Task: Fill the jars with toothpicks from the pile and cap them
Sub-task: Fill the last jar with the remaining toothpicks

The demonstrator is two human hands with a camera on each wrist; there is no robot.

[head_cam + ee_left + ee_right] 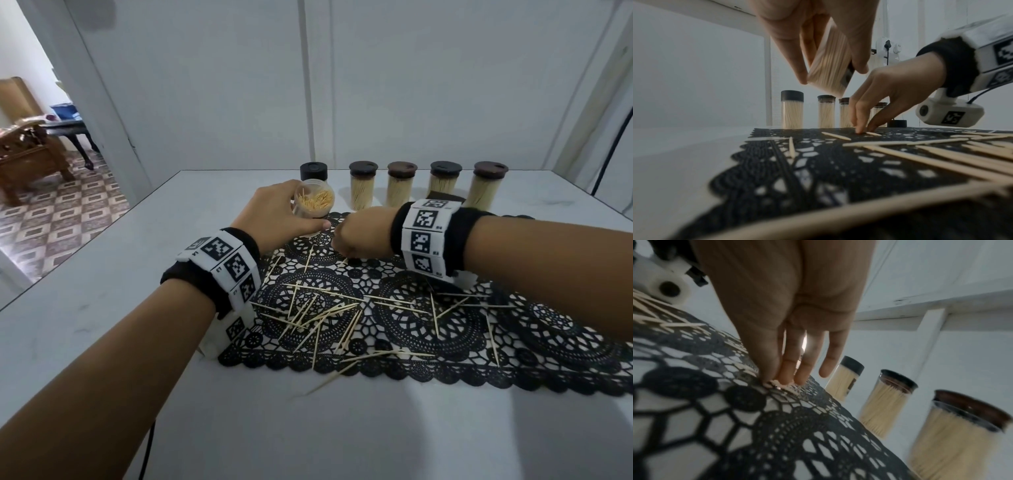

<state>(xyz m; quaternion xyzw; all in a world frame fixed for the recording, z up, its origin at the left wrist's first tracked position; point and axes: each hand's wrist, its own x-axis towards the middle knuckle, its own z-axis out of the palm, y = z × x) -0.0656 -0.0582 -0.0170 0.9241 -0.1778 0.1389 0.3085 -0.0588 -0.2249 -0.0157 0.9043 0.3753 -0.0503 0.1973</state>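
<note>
A white tabletop (102, 308) runs back to pale wall panels, with a black lace crochet mat (428, 329) spread across its middle. Along the mat's 12 o'clock edge stand four clear plastic jars packed with toothpicks (400, 186), each wearing a dark round cap, and a fifth black-capped jar (313, 171) at about 11 o'clock. The left hand (274, 212) wraps its fingers and thumb around an uncapped clear jar (313, 202), tilted with its mouth toward the camera and already dense with sticks. The right hand (885, 97) reaches down just beside it, fingertips (860, 129) pressed together on a pale wooden toothpick (873, 133) lying on the lace; whether it is truly pinched or only touched I cannot tell. The scattered pile of loose toothpicks (325, 315) lies toward 6 o'clock, one stray off the mat's near edge. A loose black cap (897, 123) sits at 1 o'clock behind the right hand.

Risks, as I judge them: thin sticks may snag in the lace holes and slip from the pinch, and the tilted open jar could spill if leaned further
</note>
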